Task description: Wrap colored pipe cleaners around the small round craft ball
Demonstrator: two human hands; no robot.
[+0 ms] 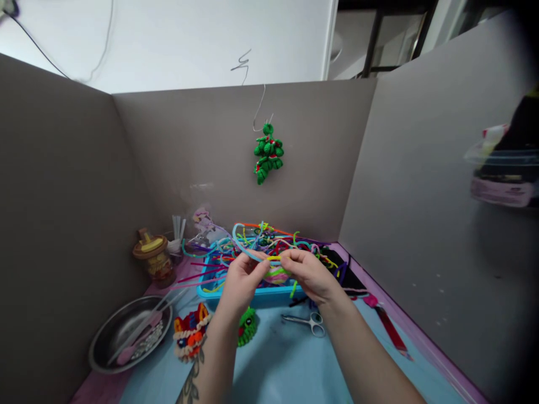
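Both hands meet over the near side of a blue tray heaped with colourful pipe cleaners. My left hand pinches a light blue pipe cleaner that curves up and to the left, together with a short yellow pipe cleaner. At the other end of the yellow piece, my right hand is closed in a pinch. Below the hands, silver scissors lie on the light blue mat. A green fuzzy figure with a dark eye is partly hidden by my left forearm.
An orange, red and cream fuzzy figure sits left of my arm. Further left stand a metal bowl with beads and pink-ended sticks, and a lidded cup. A green ornament hangs on the grey back partition. A red tool lies right.
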